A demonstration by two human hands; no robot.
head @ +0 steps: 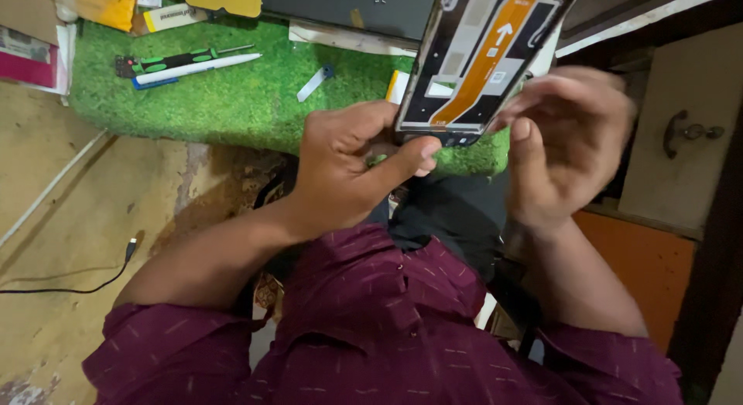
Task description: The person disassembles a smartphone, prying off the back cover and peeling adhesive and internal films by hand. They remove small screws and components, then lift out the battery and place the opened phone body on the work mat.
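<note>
Left hand (348,169): closed on the lower edge of the opened phone (480,56), thumb pressed along its bottom rim.
Right hand (561,145): blurred, fingers curled beside the phone's right edge; cannot tell whether it grips anything.
Phone: held up tilted over the near edge of the green mat (224,103), back cover off, orange ribbon strip (487,60) running lengthwise inside.
On mat: green-handled screwdriver (174,60) and white pen (197,68) lying side by side, well apart from the hands; small blue-tipped white tool (315,83) nearer.
Floor, left: 1 black cable (85,277).
</note>
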